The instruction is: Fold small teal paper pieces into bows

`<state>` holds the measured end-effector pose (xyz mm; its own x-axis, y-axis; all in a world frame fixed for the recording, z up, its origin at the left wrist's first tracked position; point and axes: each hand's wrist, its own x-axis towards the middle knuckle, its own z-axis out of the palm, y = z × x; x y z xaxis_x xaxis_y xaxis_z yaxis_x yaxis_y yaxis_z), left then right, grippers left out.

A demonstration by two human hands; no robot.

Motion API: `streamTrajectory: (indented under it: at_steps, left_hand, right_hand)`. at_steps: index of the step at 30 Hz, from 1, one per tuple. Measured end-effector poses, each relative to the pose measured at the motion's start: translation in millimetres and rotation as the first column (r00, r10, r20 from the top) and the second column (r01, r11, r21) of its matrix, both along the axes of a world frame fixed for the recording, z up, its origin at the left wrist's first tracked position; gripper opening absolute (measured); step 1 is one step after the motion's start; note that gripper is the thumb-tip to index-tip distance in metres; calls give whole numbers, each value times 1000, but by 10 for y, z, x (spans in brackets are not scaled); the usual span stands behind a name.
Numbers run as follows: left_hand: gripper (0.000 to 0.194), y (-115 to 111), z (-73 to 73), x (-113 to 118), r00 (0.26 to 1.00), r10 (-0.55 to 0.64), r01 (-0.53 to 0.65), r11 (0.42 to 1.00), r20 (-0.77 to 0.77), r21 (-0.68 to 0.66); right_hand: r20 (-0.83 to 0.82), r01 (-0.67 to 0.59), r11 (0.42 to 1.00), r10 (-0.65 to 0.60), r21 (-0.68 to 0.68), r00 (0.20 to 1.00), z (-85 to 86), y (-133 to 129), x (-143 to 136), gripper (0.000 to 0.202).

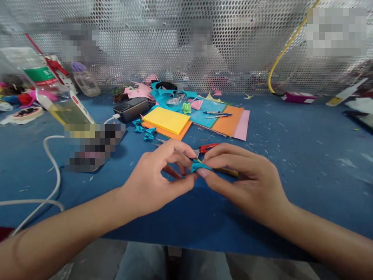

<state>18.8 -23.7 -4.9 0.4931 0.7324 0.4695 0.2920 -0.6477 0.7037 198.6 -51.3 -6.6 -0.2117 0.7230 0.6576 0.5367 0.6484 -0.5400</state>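
Observation:
Between the fingertips of both hands is a small folded piece of blue paper (201, 166). My left hand (159, 173) pinches its left end, and my right hand (247, 177) pinches its right end with thumb and fingers. Just behind the fingers, red-handled scissors (209, 147) lie on the blue table (186, 221), partly hidden. A thin yellow object (229, 171), like a pencil, shows below my right fingers. Several small folded blue paper pieces (149, 134) sit beyond my left hand.
Yellow paper sheets (167, 119) lie on orange ones; more coloured sheets (229, 120) hold a pair of compasses (218, 114). Paper scraps (166, 95) and a black box (131, 109) are behind. A bottle (52, 93) and white cable (56, 171) occupy the left. Perforated metal (244, 46) closes the back.

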Motion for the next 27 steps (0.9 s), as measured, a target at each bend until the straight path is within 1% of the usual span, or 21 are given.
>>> streamTrajectory:
  at_steps: [3, 6, 10, 13, 16, 19, 21, 24, 27]
  left_hand:
    - [17, 11, 15, -7, 999, 10, -10, 1000, 48, 6]
    - [10, 26, 30, -11, 997, 11, -13, 1000, 79, 26]
    - [15, 36, 51, -6, 997, 28, -33, 997, 78, 64]
    - [19, 42, 58, -8, 996, 43, -53, 990, 81, 133]
    - [15, 50, 59, -11, 995, 35, -52, 980, 89, 190]
    - [9, 55, 60, -7, 994, 26, -48, 975, 103, 218]
    - [6, 58, 58, -3, 994, 22, -47, 974, 111, 222]
    - [8, 62, 50, -5, 993, 9, -34, 976, 117, 215]
    - [9, 57, 50, -19, 992, -37, 17, 986, 118, 166]
  right_hand:
    - [-29, 42, 998, -41, 47, 999, -4, 5, 5, 7]
    - [-21, 24, 995, -22, 101, 1000, -5, 4, 0, 8]
    - [10, 2, 991, -3, 134, 1000, -3, -13, -12, 8]
    - [13, 19, 990, -21, 138, 1000, 5, -23, -10, 8]
    - [6, 33, 989, -35, 144, 999, 15, -24, -2, 8]
    - [6, 32, 988, -33, 150, 999, 19, -20, 0, 8]
    - [14, 18, 989, -20, 147, 1000, 16, -17, -2, 8]
    - [25, -33, 988, 30, 151, 999, 12, -18, 0, 8]
    - [48, -101, 982, 94, 158, 994, 14, -27, 21, 10]
